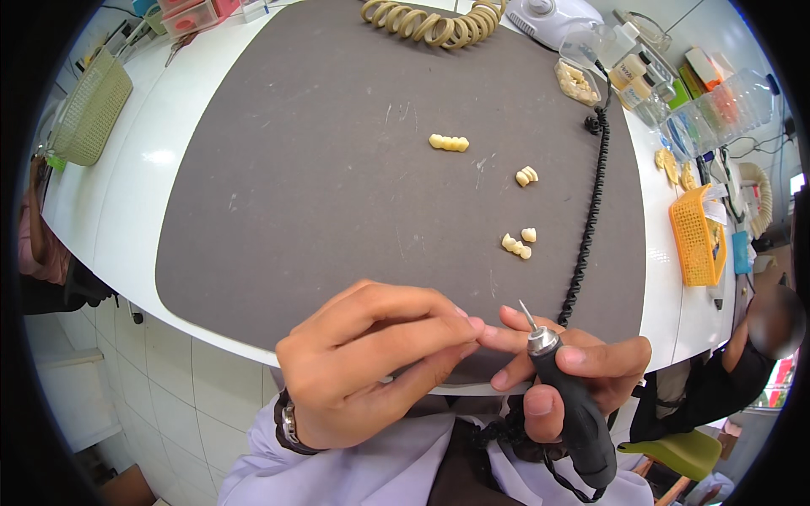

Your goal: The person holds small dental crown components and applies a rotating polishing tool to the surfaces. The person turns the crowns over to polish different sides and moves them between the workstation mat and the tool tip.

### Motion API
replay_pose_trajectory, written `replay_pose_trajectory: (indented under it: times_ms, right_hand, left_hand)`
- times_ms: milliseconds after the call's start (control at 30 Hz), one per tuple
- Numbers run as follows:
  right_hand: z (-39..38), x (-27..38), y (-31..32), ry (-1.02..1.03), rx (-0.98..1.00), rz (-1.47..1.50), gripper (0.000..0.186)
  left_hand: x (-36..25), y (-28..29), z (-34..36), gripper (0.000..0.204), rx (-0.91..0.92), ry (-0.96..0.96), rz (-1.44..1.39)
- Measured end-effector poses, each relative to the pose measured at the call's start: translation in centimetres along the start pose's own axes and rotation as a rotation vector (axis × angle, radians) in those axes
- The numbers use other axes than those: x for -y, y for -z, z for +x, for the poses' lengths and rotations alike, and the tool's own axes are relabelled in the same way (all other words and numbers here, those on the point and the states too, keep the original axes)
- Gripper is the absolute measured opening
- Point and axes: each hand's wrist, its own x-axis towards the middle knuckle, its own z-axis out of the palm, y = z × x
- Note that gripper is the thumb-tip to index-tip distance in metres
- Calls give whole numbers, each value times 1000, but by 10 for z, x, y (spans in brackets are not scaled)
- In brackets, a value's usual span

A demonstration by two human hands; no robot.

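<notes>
My right hand (609, 361) grips a black rotary handpiece (582, 422) with a silver collar and a thin pointed bur, which points up and away from me. Its cord runs down near my lap. My left hand (371, 358) is closed, fingertips pressed together and touching a fingertip of my right hand; whatever they may pinch is hidden. Beyond my hands, on a dark grey mat (337, 185), lie cream-coloured dental crown pieces: a joined row (448, 142), a small cluster (526, 176), a single crown (529, 234) and another joined row (516, 246).
A black coiled cord (591, 228) crosses the mat's right side. A beige coiled hose (439, 24) lies at the far edge. An open clear box (577, 83) of tooth pieces, bottles (629, 72) and an orange basket (699, 236) stand right; a green basket (91, 108) stands left. People sit at both sides.
</notes>
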Motion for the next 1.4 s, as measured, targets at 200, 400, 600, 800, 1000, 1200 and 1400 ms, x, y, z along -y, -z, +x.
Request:
replay_pose_trajectory:
  times_ms: [200, 400, 600, 800, 1000, 1200, 1400]
  right_hand:
    - [0, 2, 0, -11, 3, 48, 32]
    - [1, 2, 4, -18, 74, 7, 35]
    - [7, 8, 4, 11, 190, -137, 40]
    - [10, 7, 4, 82, 240, -253, 43]
    - [8, 5, 1, 66, 238, -293, 43]
    - [13, 13, 4, 18, 368, -368, 41]
    - [13, 12, 3, 19, 381, -379, 40]
  left_hand:
    - [-3, 0, 0, 29, -5, -7, -100]
    - [3, 4, 0, 28, 44, -114, -41]
    - [-3, 3, -4, 23, -15, -22, -59]
    - [-1, 1, -3, 29, -21, -119, 15]
    - [0, 1, -5, 30, -22, -114, 0]
    - [2, 2, -7, 30, -10, -116, 1]
    - [2, 2, -7, 30, -15, -124, 18]
